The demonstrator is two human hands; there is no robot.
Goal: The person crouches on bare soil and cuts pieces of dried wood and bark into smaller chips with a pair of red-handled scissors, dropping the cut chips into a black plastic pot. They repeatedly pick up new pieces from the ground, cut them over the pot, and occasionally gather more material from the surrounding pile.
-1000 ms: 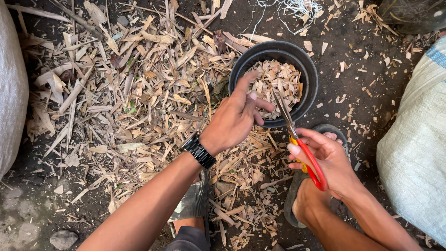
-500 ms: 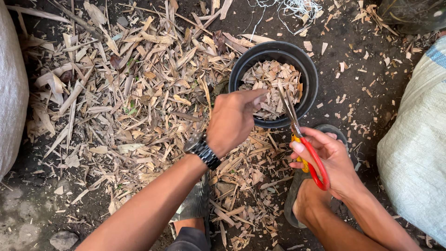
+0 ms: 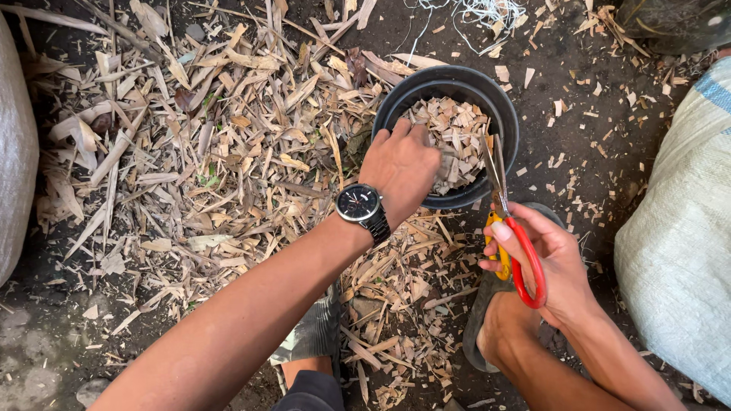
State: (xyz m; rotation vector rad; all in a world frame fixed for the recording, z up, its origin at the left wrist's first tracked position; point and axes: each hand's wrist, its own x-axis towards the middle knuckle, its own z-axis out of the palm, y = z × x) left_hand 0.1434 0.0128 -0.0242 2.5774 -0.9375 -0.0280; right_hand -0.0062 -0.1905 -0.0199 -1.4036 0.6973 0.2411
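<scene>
Left hand (image 3: 400, 171) is down on the near-left rim of the black bucket (image 3: 509, 125), palm down, fingers curled over the edge and pressing onto the cut husk pieces (image 3: 453, 141) inside; whether it has pinched any of them up, I cannot tell. A black wristwatch (image 3: 359, 205) with a dark round face sits on that wrist. Right hand (image 3: 552, 262) is closed around the scissors (image 3: 512, 228), fingers through the red loop and thumb at the yellow one, the blades together and pointing up so their tip lies over the bucket's right side, just above the chips. The bucket stands on the dirt ground (image 3: 594, 175), toward the far middle of the view, about half full of pale, short-cut chips.

Below the right wrist, a bare foot rests in a dark sandal (image 3: 476, 323), and a second sandal (image 3: 312, 335), grey, shows under the left forearm near the bottom edge. Between the two feet and up to the bucket lies a scatter of trimmed bits. Left of the bucket, a broad heap of long dry leaf husks (image 3: 213, 144) spreads toward the far-left corner. A white woven sack (image 3: 678, 259) bulges along the right edge, another pale sack (image 3: 15, 160) along the left edge, and a tangle of white string (image 3: 476, 15) lies at the far edge beyond the bucket.
</scene>
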